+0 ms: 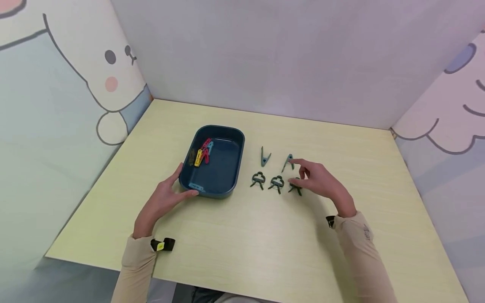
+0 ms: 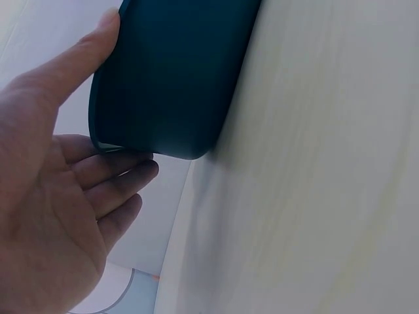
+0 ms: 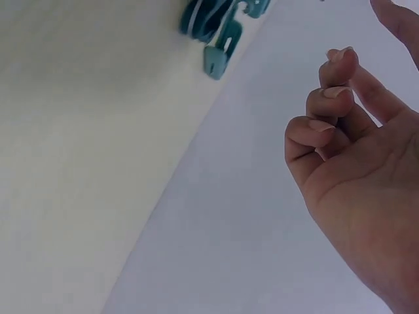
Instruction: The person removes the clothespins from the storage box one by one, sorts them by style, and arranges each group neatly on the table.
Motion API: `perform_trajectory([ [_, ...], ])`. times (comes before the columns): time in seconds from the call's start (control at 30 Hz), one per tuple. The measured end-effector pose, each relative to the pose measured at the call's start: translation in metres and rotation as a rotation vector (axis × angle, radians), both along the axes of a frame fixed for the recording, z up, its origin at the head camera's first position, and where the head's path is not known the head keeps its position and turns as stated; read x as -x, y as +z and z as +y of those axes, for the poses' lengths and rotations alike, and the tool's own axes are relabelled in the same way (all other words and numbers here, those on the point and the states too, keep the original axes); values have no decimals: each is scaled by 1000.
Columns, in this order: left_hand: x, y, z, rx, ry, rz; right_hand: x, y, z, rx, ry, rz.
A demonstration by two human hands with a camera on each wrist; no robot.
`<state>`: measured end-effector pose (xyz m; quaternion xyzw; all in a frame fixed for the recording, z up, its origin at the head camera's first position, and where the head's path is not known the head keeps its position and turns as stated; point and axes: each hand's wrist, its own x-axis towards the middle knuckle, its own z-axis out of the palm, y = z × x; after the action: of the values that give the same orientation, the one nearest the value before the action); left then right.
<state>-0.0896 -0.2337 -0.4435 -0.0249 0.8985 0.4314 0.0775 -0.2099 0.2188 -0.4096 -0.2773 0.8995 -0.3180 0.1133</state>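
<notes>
Navy tray [image 1: 224,170] held at its near-left corner, dark green clip [image 1: 295,188] hovered over!
Close in, that corner is held between thumb and fingers by the left hand [image 1: 163,198]; pressed too hard, the tray could be tipped. The right hand [image 1: 318,179] is held half-open, nothing visibly gripped, thumb over that clip, index at a blue-green clip [image 1: 289,158] beyond; the next green clip [image 1: 278,184], set close by, could be nudged. Inside the tray, a blue clip [image 1: 196,187] is seen by the near wall; farther, red [image 1: 206,156], yellow [image 1: 198,158] and light-blue clips [image 1: 210,147] are bunched.

Two hands [image 1: 163,200], one tray [image 1: 224,168], five greenish clips [image 1: 264,161] outside it.
</notes>
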Motion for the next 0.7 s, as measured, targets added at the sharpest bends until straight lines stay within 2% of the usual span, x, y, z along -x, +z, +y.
perform_trajectory([
  [0.13,-1,-1,0,-14,0,4,6,9,-27,55,57,58],
  [0.33,-1,-1,1,-23,0,6,7,19,-70,110,134,83],
  [0.57,-1,-1,2,-9,3,8,10,17,-116,133,244,110],
  [0.7,-1,-2,2,-1,4,11,12,17,-139,124,296,97],
])
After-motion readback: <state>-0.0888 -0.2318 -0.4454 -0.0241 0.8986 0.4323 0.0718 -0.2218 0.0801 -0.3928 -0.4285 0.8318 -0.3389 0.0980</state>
